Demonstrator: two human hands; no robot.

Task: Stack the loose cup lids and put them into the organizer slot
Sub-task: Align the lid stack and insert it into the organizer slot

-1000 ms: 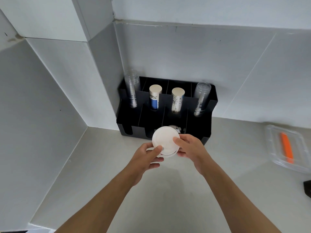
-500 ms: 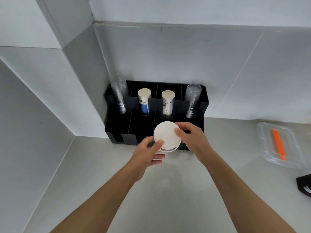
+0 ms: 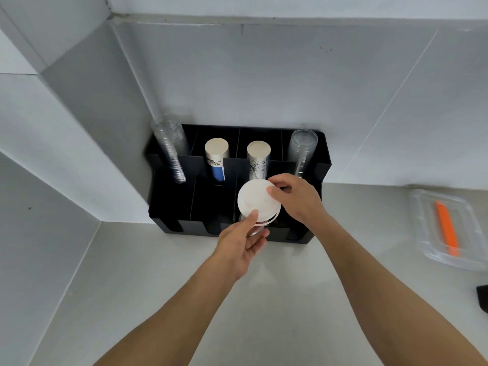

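grey wall panels meet in a corner behind a pale worktop (image 3: pixel 163 299), and a black organizer (image 3: pixel 174 207) is set against the back wall near the worktop's rear left corner. its rear compartments are filled with two stacks of clear cups (image 3: pixel 169 149) at the outer ends and two stacks of paper cups (image 3: pixel 216 157) between them. stacking is judged to be done: a short stack of white cup lids (image 3: pixel 257 204) is held together, gathered but with its lower rims slightly uneven, above a front slot of the organizer, right of centre. insertion is judged to be what is left, since the stack is not yet seated in a slot. clear lids appear to be in that slot already, though this is hard to tell. no loose lids are seen on the worktop.

the left hand (image 3: pixel 237 244) is brought up from below, its thumb pressed on the near rim and its fingers (image 3: pixel 260 235) curled under the stack. the right hand (image 3: pixel 298 199) is arched over from the right, its thumb and fingers pinching the far right rim. toward the worktop's right edge, a clear tray (image 3: pixel 422 233) holding an orange tool (image 3: pixel 446 228) is left well apart.
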